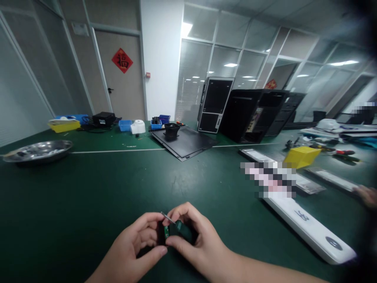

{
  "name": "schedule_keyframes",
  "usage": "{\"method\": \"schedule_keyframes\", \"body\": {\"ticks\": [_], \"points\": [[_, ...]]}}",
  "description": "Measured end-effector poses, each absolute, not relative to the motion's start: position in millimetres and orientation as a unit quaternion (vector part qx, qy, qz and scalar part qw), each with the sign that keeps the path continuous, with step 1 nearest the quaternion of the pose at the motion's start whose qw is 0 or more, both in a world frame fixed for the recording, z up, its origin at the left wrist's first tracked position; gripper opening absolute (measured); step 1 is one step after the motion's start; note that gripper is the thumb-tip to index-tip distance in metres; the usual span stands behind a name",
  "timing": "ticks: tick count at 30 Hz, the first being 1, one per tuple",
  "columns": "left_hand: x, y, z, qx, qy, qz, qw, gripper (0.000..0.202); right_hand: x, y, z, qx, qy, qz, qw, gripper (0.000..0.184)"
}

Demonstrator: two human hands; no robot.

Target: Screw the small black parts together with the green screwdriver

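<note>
Both my hands meet low in the middle of the view, just above the green table. My right hand (194, 236) is closed around a dark-handled tool (178, 225), whose thin metal shaft points up and left. Between the hands sits a small dark part with a green circuit board edge (166, 232). My left hand (144, 239) has its fingers curled against that part from the left, thumb reaching below it. Fingers and shadow hide much of the part and of the tool's handle.
A long white device (306, 224) lies to the right, near a yellow bin (302, 157) and hand tools. A metal bowl (41, 151) stands left. Behind are a black panel (188, 141) and computer cases (216, 106). Another person's hand (368, 195) shows at the right edge.
</note>
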State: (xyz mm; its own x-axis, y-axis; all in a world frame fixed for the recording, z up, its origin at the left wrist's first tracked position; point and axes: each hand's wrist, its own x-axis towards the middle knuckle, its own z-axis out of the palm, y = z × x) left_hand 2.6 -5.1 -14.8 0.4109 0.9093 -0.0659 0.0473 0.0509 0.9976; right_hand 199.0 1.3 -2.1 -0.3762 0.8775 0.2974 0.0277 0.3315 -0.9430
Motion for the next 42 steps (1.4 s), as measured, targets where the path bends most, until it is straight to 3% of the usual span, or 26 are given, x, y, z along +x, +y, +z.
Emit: {"method": "schedule_keyframes", "body": {"ticks": [26, 32, 42], "points": [[8, -7, -7, 0.542, 0.414, 0.352, 0.641, 0.041, 199, 0, -5, -0.337, -0.677, 0.472, 0.454, 0.021], [10, -5, -4, 0.507, 0.425, 0.374, 0.65, 0.032, 196, 2, -6, -0.284, -0.683, 0.491, 0.459, 0.019], [11, -5, -8, 0.531, 0.403, 0.389, 0.635, 0.019, 199, -1, -6, -0.3, -0.736, 0.419, 0.439, 0.021]]}}
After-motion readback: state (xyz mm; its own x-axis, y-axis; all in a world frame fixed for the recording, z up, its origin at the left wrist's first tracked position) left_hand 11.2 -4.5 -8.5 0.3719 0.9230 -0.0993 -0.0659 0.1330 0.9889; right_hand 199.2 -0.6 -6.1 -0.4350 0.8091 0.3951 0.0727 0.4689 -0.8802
